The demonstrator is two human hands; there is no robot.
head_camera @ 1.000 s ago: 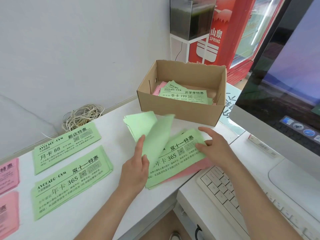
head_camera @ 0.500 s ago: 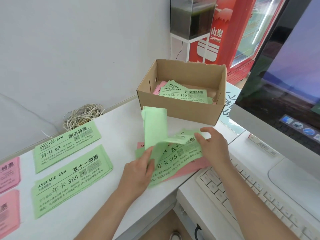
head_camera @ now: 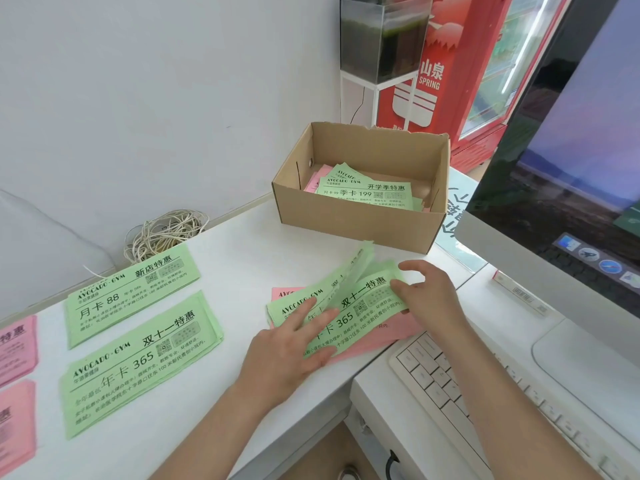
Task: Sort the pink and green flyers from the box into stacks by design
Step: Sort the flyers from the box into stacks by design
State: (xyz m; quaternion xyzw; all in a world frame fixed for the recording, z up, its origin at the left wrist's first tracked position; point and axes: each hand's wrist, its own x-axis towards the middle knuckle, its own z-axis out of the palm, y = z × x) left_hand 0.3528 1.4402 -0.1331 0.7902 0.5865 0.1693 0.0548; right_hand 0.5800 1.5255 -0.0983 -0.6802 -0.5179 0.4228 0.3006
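the left hand (head_camera: 291, 348) lies flat, its fingers straight and spread, on the near left end of a loose bundle of green flyers (head_camera: 367, 306) at the front edge of the desk (head_camera: 242, 244). the right hand (head_camera: 429, 296) is curled round the bundle's right end, thumb on the printed face, forefinger arched above the corner. a few leaves of the bundle stand up, fanned, between the two hands. under the bundle lie pink flyers (head_camera: 391, 337), showing at its near right and far left. just behind stands the open cardboard box (head_camera: 363, 223), and the boxed flyers (head_camera: 367, 194) inside are green and pink. to the left, well apart from the hands, two green stacks lie face up: the 88 stack (head_camera: 131, 292) farther back, the 365 stack (head_camera: 138, 362) nearer. two pink stacks (head_camera: 15, 344) sit cut off at the left border. a coil of cord (head_camera: 162, 233) rests by the wall, and a keyboard (head_camera: 467, 386) and monitor (head_camera: 571, 168) are on the right
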